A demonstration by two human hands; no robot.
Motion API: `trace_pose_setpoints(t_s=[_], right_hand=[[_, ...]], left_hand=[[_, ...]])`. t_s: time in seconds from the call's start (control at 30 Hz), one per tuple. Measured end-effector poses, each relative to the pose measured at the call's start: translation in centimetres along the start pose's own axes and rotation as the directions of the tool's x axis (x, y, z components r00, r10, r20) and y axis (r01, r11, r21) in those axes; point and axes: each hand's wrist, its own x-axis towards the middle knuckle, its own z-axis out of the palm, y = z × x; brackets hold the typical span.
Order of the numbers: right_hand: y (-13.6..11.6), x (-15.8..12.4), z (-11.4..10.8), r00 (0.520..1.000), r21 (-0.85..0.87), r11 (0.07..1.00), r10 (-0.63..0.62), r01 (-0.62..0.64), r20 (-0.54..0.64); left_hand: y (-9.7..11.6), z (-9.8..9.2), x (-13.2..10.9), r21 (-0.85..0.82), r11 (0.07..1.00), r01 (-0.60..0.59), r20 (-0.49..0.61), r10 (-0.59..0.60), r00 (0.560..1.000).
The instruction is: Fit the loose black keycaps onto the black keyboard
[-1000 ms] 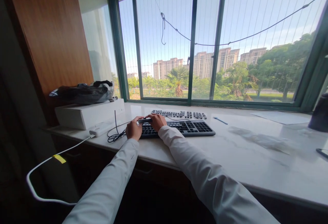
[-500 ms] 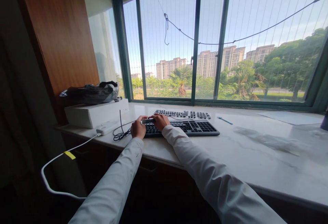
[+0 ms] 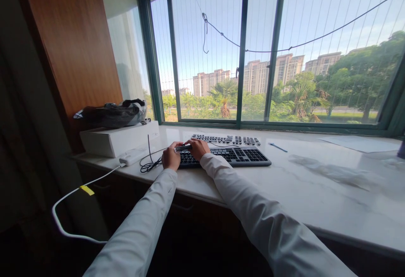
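A dark keyboard (image 3: 249, 155) lies on the counter, with many keycaps off its right side. My left hand (image 3: 171, 157) is closed over the keyboard's left end, its fingers on the pale end of a short dark bar-shaped tool (image 3: 184, 148). Closed around the tool's other end is my right hand (image 3: 198, 148), above the keyboard's left part. The tool's exact kind is too small to make out. Loose keycaps (image 3: 215, 139) lie in rows just behind the keyboard.
A coiled black cable (image 3: 151, 167) and a white power strip (image 3: 131, 157) lie to the left. Behind them stands a white box (image 3: 104, 142) with a dark bag (image 3: 110, 114) on top. To the right are a blue stick tool (image 3: 278, 147), a clear plastic bag (image 3: 332, 171) and paper sheets (image 3: 360, 142).
The tool between my hands has risen and tilted very slightly. Both hands stay at nearly the same place over the keyboard; the view has shifted a little.
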Motion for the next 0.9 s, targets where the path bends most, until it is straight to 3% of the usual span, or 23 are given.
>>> trace_pose_setpoints(t_s=[0.37,0.9], right_hand=[[0.16,0.05,0.31,1.000,0.007,1.000,-0.003,0.003,-0.023],[0.00,-0.07,-0.08,1.000,0.008,1.000,-0.007,0.008,-0.015]], left_hand=[[-0.48,0.30,0.09,-0.022,0.999,-0.038,-0.004,0.038,0.999],[-0.16,0.07,-0.05,0.004,1.000,0.010,-0.019,-0.010,1.000]])
